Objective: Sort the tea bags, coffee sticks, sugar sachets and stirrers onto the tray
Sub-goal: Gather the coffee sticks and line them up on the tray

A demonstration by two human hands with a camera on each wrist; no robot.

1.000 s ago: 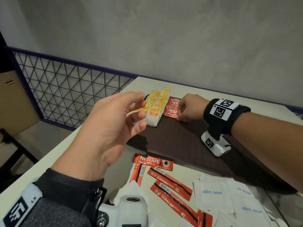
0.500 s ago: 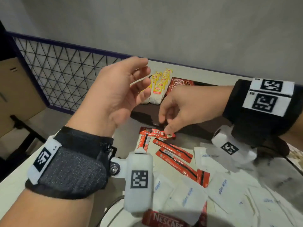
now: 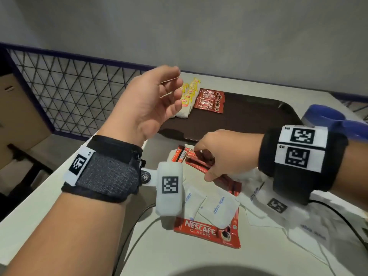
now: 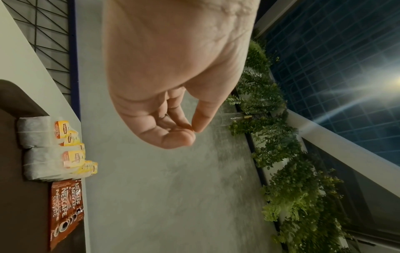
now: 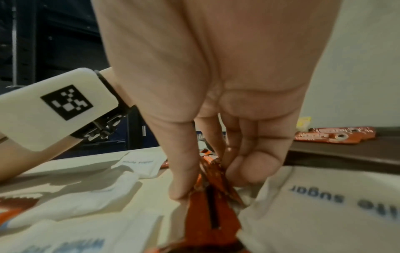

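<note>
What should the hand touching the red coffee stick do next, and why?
Probably lift it and carry it to the tray. The right hand pinches a red coffee stick on the table, and the other coffee sticks lie stacked on the tray beside the tea bags. The left hand holds nothing.

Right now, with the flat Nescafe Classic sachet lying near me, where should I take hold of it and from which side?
Take the Nescafe Classic sachet by its bare near-left edge, coming in low from the near side. It lies flat on the table, so a grip probably needs a fingertip slid under that edge. Its far right part is overlapped by a white sugar sachet, so avoid that side.
</note>
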